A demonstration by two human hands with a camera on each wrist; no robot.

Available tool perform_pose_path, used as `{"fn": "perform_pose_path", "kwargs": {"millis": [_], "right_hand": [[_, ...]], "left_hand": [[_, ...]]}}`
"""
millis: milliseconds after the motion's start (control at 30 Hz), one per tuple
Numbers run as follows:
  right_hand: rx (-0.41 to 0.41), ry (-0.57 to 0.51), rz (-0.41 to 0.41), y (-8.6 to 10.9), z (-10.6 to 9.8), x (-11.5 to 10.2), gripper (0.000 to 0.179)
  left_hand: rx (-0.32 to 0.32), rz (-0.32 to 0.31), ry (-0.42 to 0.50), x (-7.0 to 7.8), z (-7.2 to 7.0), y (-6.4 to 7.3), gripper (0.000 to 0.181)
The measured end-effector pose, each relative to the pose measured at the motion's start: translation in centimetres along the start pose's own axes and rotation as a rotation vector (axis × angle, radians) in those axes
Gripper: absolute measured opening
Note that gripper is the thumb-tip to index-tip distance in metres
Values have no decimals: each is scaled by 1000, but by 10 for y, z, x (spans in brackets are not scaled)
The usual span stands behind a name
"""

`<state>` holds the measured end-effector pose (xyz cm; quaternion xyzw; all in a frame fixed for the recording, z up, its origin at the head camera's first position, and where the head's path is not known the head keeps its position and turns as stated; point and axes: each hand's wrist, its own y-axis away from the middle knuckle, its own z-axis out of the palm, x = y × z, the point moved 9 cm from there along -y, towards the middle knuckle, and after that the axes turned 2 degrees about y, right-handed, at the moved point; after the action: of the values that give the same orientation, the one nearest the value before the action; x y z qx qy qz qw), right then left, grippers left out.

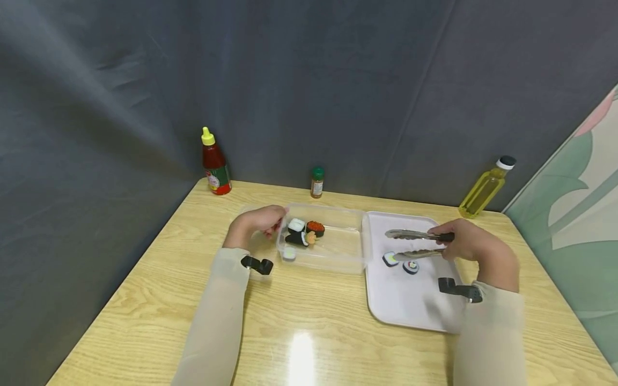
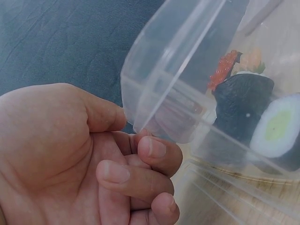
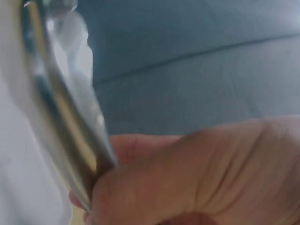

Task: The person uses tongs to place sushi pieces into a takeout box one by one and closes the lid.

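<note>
My left hand (image 1: pixel 263 219) pinches the left rim of a clear plastic container (image 1: pixel 338 262); in the left wrist view thumb and index meet at its corner. Inside, at the left end, lie a white-topped sushi piece (image 1: pixel 296 225), a red roe sushi (image 1: pixel 316 228), a dark hand roll (image 1: pixel 296 238) and a green-centred roll (image 1: pixel 288 254). My right hand (image 1: pixel 465 241) grips metal tongs (image 1: pixel 415 235), their arms spread over a pale tray (image 1: pixel 405 305). Two sushi rolls lie on the tray: one green-centred (image 1: pixel 389 259), by the lower tong tip, and one round (image 1: pixel 411 267).
Along the back of the wooden table (image 1: pixel 270 316) stand a red sauce bottle (image 1: pixel 217 166), a small green-capped spice jar (image 1: pixel 317 183) and a yellow oil bottle (image 1: pixel 485 187). A grey curtain (image 1: pixel 309 96) hangs behind, with a patterned panel (image 1: pixel 574 214) at right.
</note>
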<state>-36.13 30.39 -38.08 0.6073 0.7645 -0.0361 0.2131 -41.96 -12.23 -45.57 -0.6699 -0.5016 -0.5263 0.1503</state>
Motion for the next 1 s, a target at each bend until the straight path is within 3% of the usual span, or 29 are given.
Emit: {"fn": "perform_pose_path", "kwargs": {"millis": [300, 567, 1000], "right_hand": [[-79, -68, 157, 2, 13, 50, 76], [-119, -57, 221, 3, 25, 67, 64], [22, -27, 231, -7, 27, 86, 30]], "left_hand": [[17, -16, -6, -1, -3, 3, 53], [20, -34, -9, 1, 0, 3, 53], [28, -50, 4, 3, 1, 5, 54]]}}
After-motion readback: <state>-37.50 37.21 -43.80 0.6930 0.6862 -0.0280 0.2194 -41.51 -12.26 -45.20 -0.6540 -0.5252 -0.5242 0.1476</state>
